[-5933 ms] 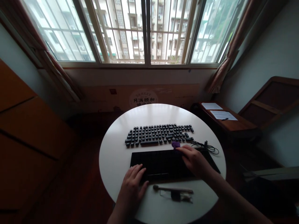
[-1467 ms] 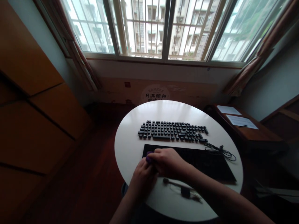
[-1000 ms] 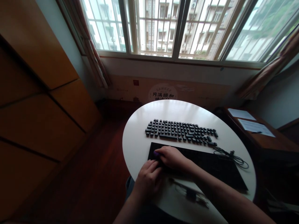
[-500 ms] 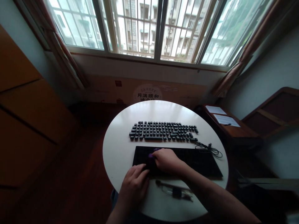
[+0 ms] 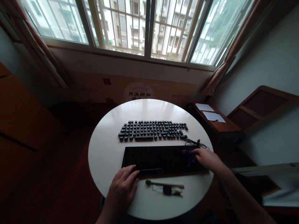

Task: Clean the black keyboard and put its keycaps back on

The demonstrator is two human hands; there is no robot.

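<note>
A black keyboard base [image 5: 154, 158] without its keycaps lies on the round white table [image 5: 105, 124]. My left hand [image 5: 122, 186] rests at its near left corner, fingers stretched out and touching the edge. Over the right part of the base, my right hand [image 5: 209, 160] pinches a purple cloth [image 5: 190, 155], which touches the surface. The loose black keycaps [image 5: 151, 130] stand in rows behind the base. The base's coiled cable [image 5: 197, 143] sits at its far right. In front lie a small brush [image 5: 163, 184] and a wire tool with a black block [image 5: 167, 189].
To the right is a low wooden table [image 5: 224, 127] with papers [image 5: 210, 115] and a pen on it. A wooden chair back [image 5: 263, 102] leans near the wall. Windows [image 5: 147, 28] with bars and an orange cabinet [image 5: 18, 130] stand around.
My right hand has moved the purple cloth from the left part of the base to its right part. My left hand stays at the near left corner. The view has turned slightly right.
</note>
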